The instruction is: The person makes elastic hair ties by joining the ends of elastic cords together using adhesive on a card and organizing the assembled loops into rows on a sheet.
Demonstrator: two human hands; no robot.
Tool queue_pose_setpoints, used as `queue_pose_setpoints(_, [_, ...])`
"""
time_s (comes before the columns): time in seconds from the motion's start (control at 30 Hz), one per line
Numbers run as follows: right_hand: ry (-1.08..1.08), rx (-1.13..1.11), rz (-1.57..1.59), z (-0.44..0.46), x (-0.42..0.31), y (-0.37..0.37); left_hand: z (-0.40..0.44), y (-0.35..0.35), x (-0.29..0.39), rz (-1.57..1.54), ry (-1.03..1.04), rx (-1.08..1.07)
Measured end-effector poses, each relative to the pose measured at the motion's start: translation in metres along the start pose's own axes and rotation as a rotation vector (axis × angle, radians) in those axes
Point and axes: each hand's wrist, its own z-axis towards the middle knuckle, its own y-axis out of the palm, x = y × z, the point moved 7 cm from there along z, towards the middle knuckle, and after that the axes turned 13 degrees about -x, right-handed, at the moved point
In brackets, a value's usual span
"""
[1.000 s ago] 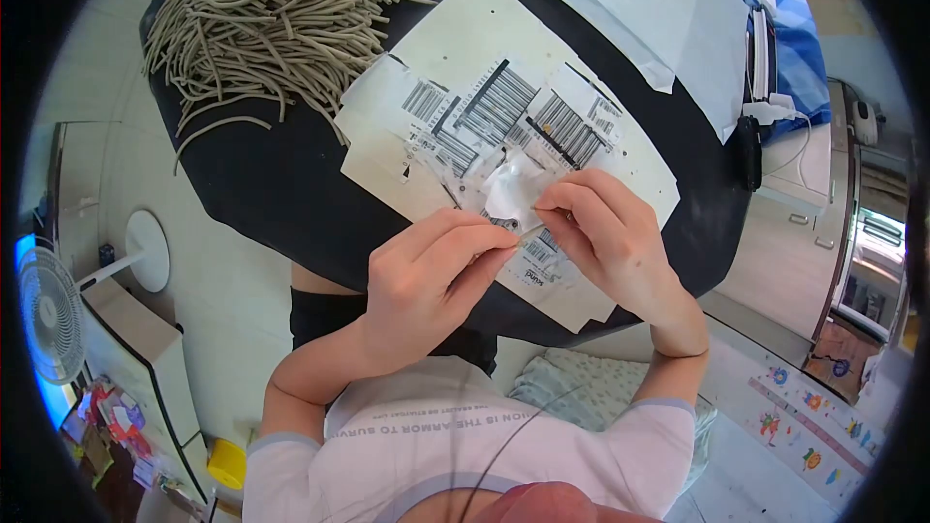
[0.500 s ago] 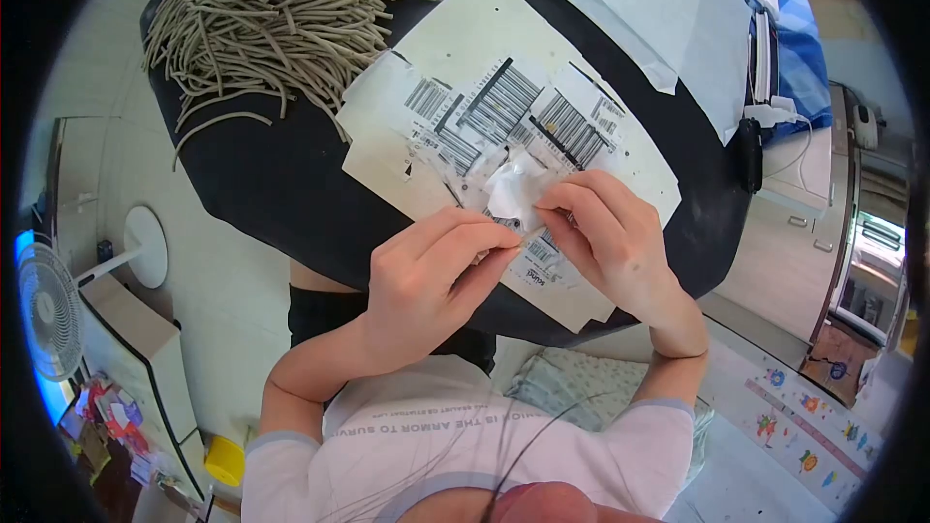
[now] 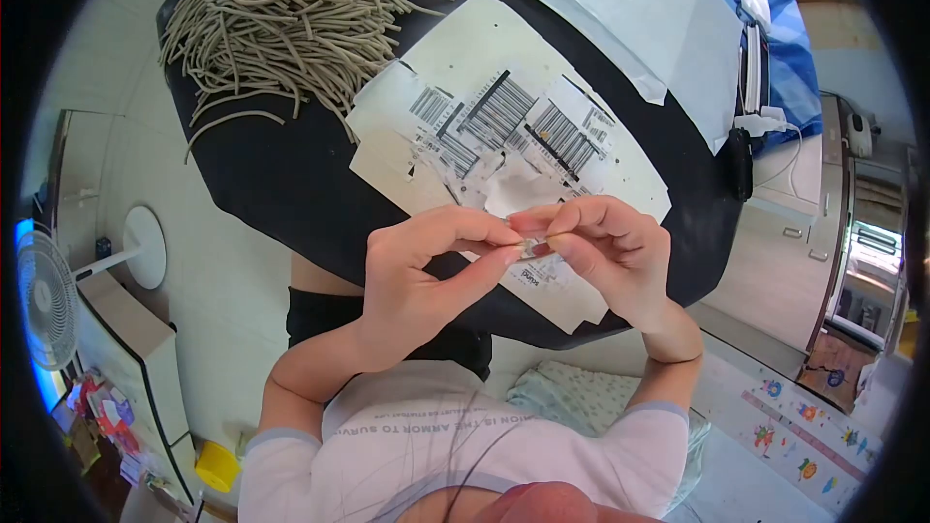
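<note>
My left hand (image 3: pixel 421 266) and my right hand (image 3: pixel 615 252) meet above the near part of a cardboard sheet (image 3: pixel 484 34) covered with barcode labels. Both are pinched closed on a small pale piece (image 3: pixel 532 250), too small and too covered by the fingertips to name. Just beyond the fingers, a crumpled white scrap (image 3: pixel 513 191) lies on the sheet. Black barcode labels (image 3: pixel 499 107) are stuck across the sheet's middle, some torn or overlapping.
A heap of thin beige cords (image 3: pixel 291 24) covers the far left of the black table (image 3: pixel 271 194). White plastic sheeting (image 3: pixel 620 15) lies along the far right, near a white plug (image 3: pixel 760 123) with a cable. A fan (image 3: pixel 48 305) stands at far left.
My right hand's fingers have curled and drawn in toward the left fingertips, around the small piece. The white scrap stays on the sheet. The view has shifted slightly.
</note>
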Motion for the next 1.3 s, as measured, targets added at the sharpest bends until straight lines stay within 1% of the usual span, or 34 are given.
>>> queue_pose_setpoints(0.2, [0.002,-0.002,-0.079,-0.0015,-0.0021,0.0028,0.0010,0.0027,-0.0001,-0.012,0.018,-0.002])
queue_pose_setpoints(0.3, [0.009,0.025,-0.024,-0.0030,0.0038,0.0016,0.0020,0.0020,-0.0013,-0.019,0.037,0.068])
queue_pose_setpoints(0.5, [0.039,0.025,-0.065,-0.0038,0.0050,0.0007,0.0012,0.0014,-0.0030,-0.020,0.021,0.072])
queue_pose_setpoints(0.6, [0.025,0.036,-0.028,-0.0023,0.0033,0.0022,0.0009,0.0010,-0.0046,-0.017,0.022,0.067])
queue_pose_setpoints(1.0, [0.014,0.023,-0.092,-0.0027,0.0053,0.0008,0.0020,0.0006,-0.0059,-0.023,0.002,0.056])
queue_pose_setpoints(1.1, [-0.005,0.035,-0.057,-0.0022,0.0055,0.0018,0.0020,0.0005,-0.0048,-0.015,0.010,0.063])
queue_pose_setpoints(1.3, [0.008,0.060,-0.099,-0.0014,0.0018,0.0032,0.0031,0.0006,-0.0020,0.001,0.001,0.062])
